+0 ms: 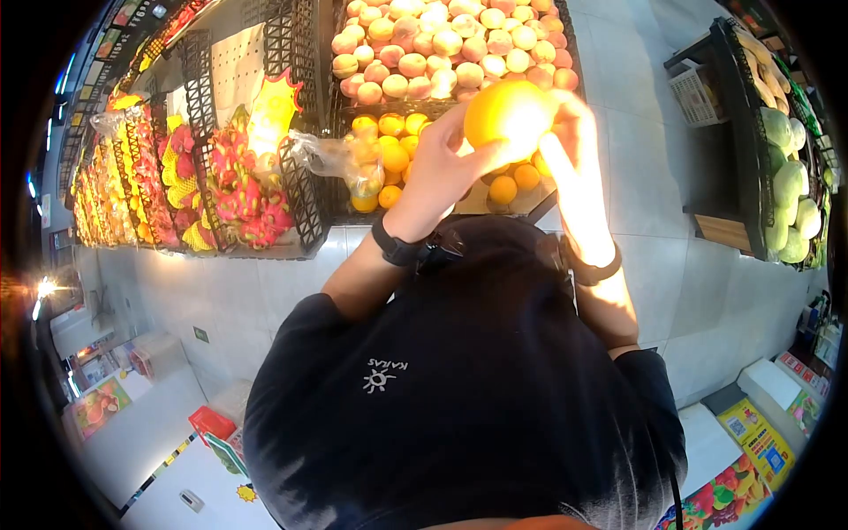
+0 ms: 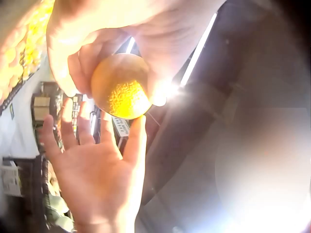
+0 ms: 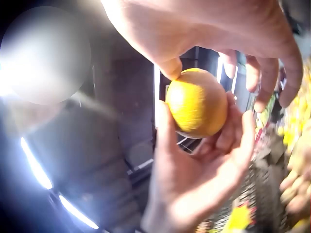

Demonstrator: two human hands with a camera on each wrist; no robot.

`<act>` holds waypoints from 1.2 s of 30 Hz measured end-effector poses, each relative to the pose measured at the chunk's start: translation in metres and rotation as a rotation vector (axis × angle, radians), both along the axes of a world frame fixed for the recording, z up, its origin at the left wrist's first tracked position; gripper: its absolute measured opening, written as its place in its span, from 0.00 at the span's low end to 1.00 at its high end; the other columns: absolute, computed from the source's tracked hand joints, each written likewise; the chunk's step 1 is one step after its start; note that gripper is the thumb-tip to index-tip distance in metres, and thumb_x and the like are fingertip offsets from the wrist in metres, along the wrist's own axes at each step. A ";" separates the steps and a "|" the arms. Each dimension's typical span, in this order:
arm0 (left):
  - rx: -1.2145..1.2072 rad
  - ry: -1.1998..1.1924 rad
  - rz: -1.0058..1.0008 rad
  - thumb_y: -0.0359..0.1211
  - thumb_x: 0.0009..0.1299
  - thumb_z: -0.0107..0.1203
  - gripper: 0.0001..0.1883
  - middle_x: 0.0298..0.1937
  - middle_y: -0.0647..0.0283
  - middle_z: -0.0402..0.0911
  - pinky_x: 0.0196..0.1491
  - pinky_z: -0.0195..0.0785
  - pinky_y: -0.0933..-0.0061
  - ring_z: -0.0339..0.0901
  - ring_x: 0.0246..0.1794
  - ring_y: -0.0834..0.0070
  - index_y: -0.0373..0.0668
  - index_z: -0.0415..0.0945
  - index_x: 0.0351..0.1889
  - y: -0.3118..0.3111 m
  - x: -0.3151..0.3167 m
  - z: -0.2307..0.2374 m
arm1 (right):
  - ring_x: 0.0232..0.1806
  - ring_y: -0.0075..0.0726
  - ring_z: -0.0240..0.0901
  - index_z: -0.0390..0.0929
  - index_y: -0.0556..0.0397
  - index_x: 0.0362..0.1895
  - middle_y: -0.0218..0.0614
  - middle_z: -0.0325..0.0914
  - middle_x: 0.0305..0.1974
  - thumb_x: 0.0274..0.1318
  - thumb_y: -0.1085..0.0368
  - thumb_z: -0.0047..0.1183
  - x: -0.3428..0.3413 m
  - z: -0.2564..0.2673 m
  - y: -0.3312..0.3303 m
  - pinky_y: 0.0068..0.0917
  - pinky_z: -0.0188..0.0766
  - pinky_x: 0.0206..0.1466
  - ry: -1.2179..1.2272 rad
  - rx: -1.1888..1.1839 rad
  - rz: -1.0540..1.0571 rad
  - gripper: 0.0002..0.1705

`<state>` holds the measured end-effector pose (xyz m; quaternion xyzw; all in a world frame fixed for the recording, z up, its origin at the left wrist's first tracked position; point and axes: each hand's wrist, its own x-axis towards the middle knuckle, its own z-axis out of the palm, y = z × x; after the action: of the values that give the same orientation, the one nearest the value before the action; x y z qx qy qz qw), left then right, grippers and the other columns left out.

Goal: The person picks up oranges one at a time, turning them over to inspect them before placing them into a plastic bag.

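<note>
A single orange (image 1: pixel 508 115) is held up in front of the chest, brightly lit, above the crates. The left hand (image 1: pixel 439 168) grips it from the side, thumb and fingers curled about it; the left wrist view shows the same orange (image 2: pixel 121 87) between them. Against its other side rests the right hand (image 1: pixel 576 146). The right wrist view shows the right thumb (image 3: pixel 171 68) touching the peel while the other fingers extend loosely away from the fruit. Below the hands lie more oranges (image 1: pixel 395 159) in a black crate, with a clear plastic bag (image 1: pixel 340 159) at their left.
Peaches (image 1: pixel 411 64) fill the crate behind the oranges. Dragon fruit (image 1: pixel 247 194) and other fruit in black crates stand to the left. On the right, across a tiled floor (image 1: pixel 645 168), a rack holds pale green melons (image 1: pixel 789 181). White counters (image 1: pixel 168 424) stand behind the person.
</note>
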<state>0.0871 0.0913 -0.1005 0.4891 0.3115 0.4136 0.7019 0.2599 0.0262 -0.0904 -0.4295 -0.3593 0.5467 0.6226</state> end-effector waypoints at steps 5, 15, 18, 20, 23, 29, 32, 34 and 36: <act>-0.289 -0.188 -0.244 0.47 0.80 0.62 0.28 0.63 0.62 0.83 0.67 0.71 0.68 0.78 0.64 0.76 0.36 0.77 0.68 0.007 -0.009 -0.005 | 0.75 0.39 0.67 0.59 0.52 0.81 0.40 0.61 0.80 0.52 0.76 0.75 0.015 -0.008 0.013 0.40 0.70 0.76 -0.317 0.354 0.143 0.55; -0.041 0.242 -0.337 0.38 0.81 0.58 0.34 0.69 0.55 0.76 0.63 0.76 0.62 0.79 0.63 0.68 0.38 0.57 0.81 0.000 -0.021 -0.017 | 0.65 0.36 0.78 0.66 0.54 0.76 0.41 0.77 0.67 0.53 0.75 0.75 0.014 -0.026 0.020 0.38 0.78 0.69 -0.086 0.228 0.105 0.48; 0.408 0.480 -0.181 0.33 0.72 0.69 0.43 0.69 0.54 0.74 0.64 0.75 0.61 0.78 0.62 0.67 0.39 0.55 0.81 -0.007 -0.021 -0.016 | 0.62 0.38 0.81 0.66 0.55 0.75 0.43 0.79 0.64 0.68 0.62 0.67 0.015 -0.021 0.018 0.40 0.81 0.66 0.264 -0.051 0.151 0.37; 0.760 0.620 0.138 0.32 0.60 0.79 0.53 0.69 0.54 0.72 0.67 0.73 0.60 0.76 0.63 0.66 0.41 0.55 0.81 -0.003 -0.019 -0.012 | 0.59 0.42 0.84 0.65 0.56 0.76 0.45 0.81 0.63 0.78 0.47 0.53 0.016 -0.021 0.017 0.42 0.84 0.63 0.506 -0.269 0.303 0.34; 0.828 0.560 0.080 0.34 0.57 0.81 0.53 0.71 0.52 0.73 0.67 0.72 0.59 0.74 0.69 0.62 0.40 0.60 0.78 0.006 -0.023 -0.015 | 0.57 0.41 0.86 0.64 0.54 0.77 0.47 0.80 0.64 0.80 0.40 0.44 0.009 -0.027 0.018 0.42 0.87 0.58 0.383 -0.269 0.356 0.37; 0.308 0.144 -0.022 0.27 0.68 0.72 0.38 0.71 0.54 0.77 0.70 0.72 0.60 0.75 0.70 0.69 0.33 0.67 0.74 0.017 -0.044 -0.070 | 0.58 0.33 0.84 0.64 0.51 0.79 0.40 0.81 0.64 0.78 0.42 0.51 -0.006 -0.052 0.032 0.32 0.79 0.59 0.209 -0.597 0.384 0.38; -0.016 -0.046 -0.061 0.26 0.74 0.66 0.32 0.71 0.57 0.77 0.72 0.71 0.62 0.75 0.70 0.69 0.35 0.67 0.75 0.028 -0.061 -0.107 | 0.59 0.32 0.82 0.64 0.50 0.79 0.40 0.78 0.66 0.73 0.50 0.62 -0.027 -0.083 0.037 0.34 0.79 0.61 -0.174 -0.295 0.273 0.39; -0.100 -0.032 -0.118 0.28 0.79 0.60 0.28 0.73 0.58 0.75 0.73 0.70 0.64 0.74 0.72 0.70 0.37 0.66 0.76 0.032 -0.074 -0.137 | 0.61 0.31 0.79 0.63 0.51 0.79 0.41 0.76 0.67 0.67 0.59 0.69 -0.040 -0.140 0.044 0.34 0.78 0.63 -0.101 -0.063 0.255 0.42; -0.442 -0.083 -0.155 0.32 0.82 0.58 0.27 0.72 0.60 0.75 0.71 0.71 0.66 0.75 0.71 0.71 0.38 0.66 0.77 0.037 -0.077 -0.165 | 0.65 0.35 0.76 0.64 0.50 0.79 0.45 0.74 0.68 0.64 0.62 0.70 -0.048 -0.168 0.051 0.33 0.78 0.64 -0.556 0.085 0.187 0.43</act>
<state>0.0100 0.1283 -0.2651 0.3285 0.3268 0.2998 0.8339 0.2120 0.0769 -0.2583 -0.5015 -0.5766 0.4476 0.4644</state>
